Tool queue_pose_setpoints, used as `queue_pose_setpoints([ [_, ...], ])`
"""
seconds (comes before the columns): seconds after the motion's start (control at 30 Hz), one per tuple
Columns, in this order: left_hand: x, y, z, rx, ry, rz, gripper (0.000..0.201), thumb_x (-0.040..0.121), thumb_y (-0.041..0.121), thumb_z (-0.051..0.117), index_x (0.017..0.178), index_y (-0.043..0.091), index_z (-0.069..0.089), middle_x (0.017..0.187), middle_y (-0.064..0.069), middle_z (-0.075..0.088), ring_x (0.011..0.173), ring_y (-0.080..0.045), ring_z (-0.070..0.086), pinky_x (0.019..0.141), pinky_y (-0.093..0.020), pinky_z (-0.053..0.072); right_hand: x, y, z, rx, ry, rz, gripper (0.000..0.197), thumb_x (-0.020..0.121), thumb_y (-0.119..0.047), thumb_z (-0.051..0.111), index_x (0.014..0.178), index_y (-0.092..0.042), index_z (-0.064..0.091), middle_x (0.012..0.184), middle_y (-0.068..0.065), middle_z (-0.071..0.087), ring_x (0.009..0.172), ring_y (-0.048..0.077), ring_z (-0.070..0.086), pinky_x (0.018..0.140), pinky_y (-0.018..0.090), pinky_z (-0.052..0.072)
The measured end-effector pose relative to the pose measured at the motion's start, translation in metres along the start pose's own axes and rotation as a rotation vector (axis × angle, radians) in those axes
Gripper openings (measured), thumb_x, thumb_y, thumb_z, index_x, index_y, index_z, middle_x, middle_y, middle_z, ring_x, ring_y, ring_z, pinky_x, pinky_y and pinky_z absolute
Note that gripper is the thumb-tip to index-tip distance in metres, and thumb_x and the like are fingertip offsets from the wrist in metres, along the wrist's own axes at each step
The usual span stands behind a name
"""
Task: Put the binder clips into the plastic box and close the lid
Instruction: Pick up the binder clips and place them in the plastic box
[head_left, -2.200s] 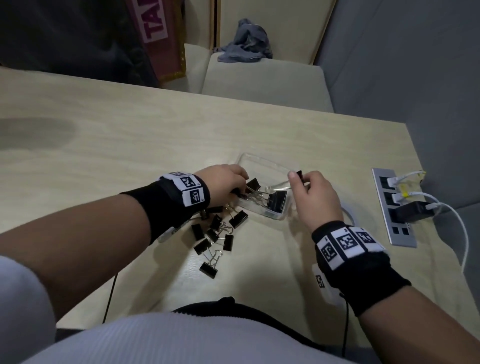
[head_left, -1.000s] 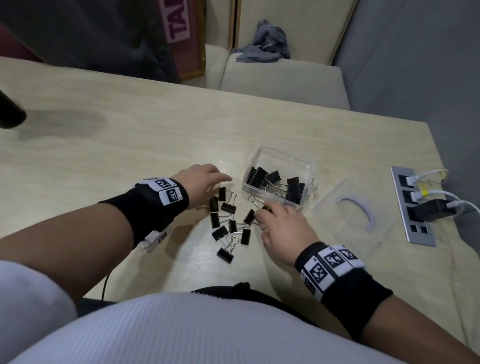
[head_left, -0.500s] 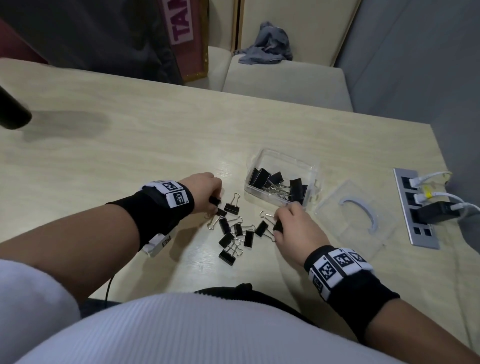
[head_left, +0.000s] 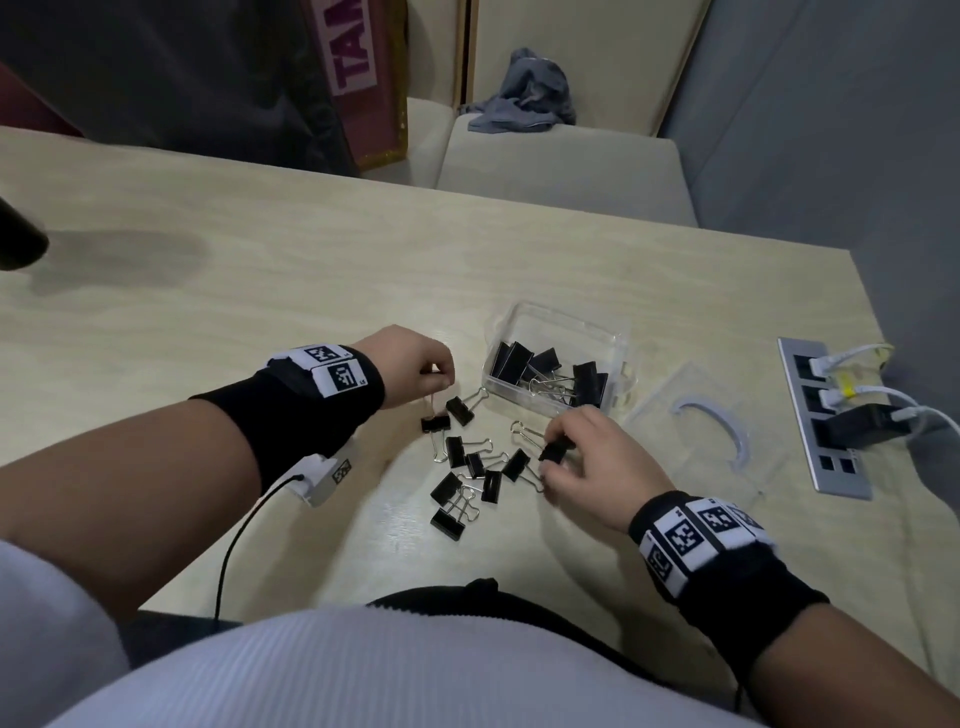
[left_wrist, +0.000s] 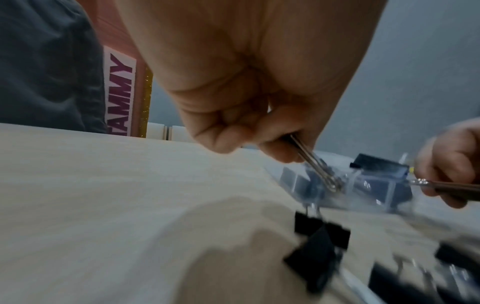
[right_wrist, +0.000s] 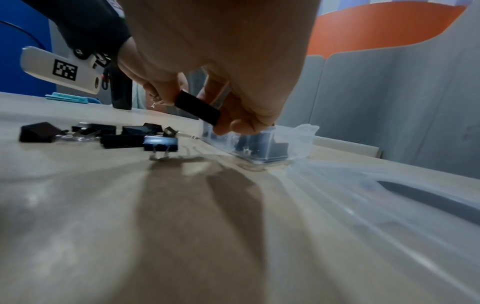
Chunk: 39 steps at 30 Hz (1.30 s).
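A clear plastic box stands open on the table with several black binder clips inside. Its clear lid lies flat just to the right. Several loose clips are scattered in front of the box. My left hand is left of the box and pinches the wire handles of one clip, which hangs at the table. My right hand, in front of the box, pinches the black body of another clip just above the table.
A metal power strip with plugs and white cables is set into the table at the right. A thin black cable runs from my left wrist over the near edge. A chair with a grey cloth stands beyond the far edge.
Both hands left the box and came back to the loose pile. The left hand has taken one clip by its handles; the right hand has picked another off the table.
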<state>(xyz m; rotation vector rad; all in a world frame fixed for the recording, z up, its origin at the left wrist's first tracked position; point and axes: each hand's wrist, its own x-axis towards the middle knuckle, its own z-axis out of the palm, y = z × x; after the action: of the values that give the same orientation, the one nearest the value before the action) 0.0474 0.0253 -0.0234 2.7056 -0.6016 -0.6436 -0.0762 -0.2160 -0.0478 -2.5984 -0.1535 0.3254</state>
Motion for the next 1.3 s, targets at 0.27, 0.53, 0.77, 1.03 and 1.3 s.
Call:
queue_pose_setpoints([
  [0.27,0.04,0.043,-0.023,-0.363,0.149,0.017,0.024,0.081,0.021,0.07,0.104,0.027,0.067,0.094,0.003,0.072,0.08,-0.012,0.071,0.082,-0.027,0.051,0.047,0.014,-0.043,0.091,0.392,0.212,0.025,0.083,-0.033,0.066,0.102,-0.02,0.057,0.105,0.001,0.052,0.094,0.018,0.054,0.081,0.029,0.043],
  [0.53,0.08,0.072,-0.018,-0.179,0.111,0.055,0.062,0.083,0.019,0.066,0.14,0.027,0.043,0.127,0.001,0.062,0.1,-0.019,0.064,0.09,-0.028,0.047,0.079,0.013,-0.054,0.115,0.31,0.393,0.044,0.089,-0.036,0.06,0.128,-0.018,0.05,0.133,0.009,0.046,0.113,0.025,0.053,0.092,0.034,0.041],
  [0.77,0.053,0.043,-0.006,-0.087,0.104,0.004,0.013,0.085,0.023,0.057,0.097,0.024,0.062,0.088,0.005,0.065,0.084,-0.02,0.059,0.071,-0.026,0.04,0.037,-0.016,-0.021,-0.007,0.238,-0.057,0.014,0.091,-0.024,0.053,0.104,-0.025,0.058,0.103,-0.009,0.052,0.09,0.008,0.05,0.077,0.022,0.042],
  [1.03,-0.013,0.026,0.026,0.285,-0.297,0.277,0.03,0.079,0.034,0.064,0.109,0.03,0.058,0.105,0.004,0.056,0.094,-0.02,0.058,0.077,-0.033,0.049,0.013,-0.019,0.02,-0.347,-0.165,-0.184,0.032,0.089,-0.037,0.054,0.119,-0.025,0.054,0.118,0.0,0.051,0.108,0.024,0.047,0.09,0.039,0.044],
  [1.3,-0.013,0.034,0.039,0.436,-0.317,0.298,0.034,0.088,0.028,0.056,0.121,0.022,0.054,0.116,-0.006,0.05,0.099,-0.032,0.059,0.078,-0.04,0.051,0.006,-0.007,0.026,-0.317,-0.094,-0.04,0.018,0.088,-0.023,0.051,0.103,-0.014,0.055,0.105,0.007,0.052,0.103,0.028,0.049,0.078,0.04,0.047],
])
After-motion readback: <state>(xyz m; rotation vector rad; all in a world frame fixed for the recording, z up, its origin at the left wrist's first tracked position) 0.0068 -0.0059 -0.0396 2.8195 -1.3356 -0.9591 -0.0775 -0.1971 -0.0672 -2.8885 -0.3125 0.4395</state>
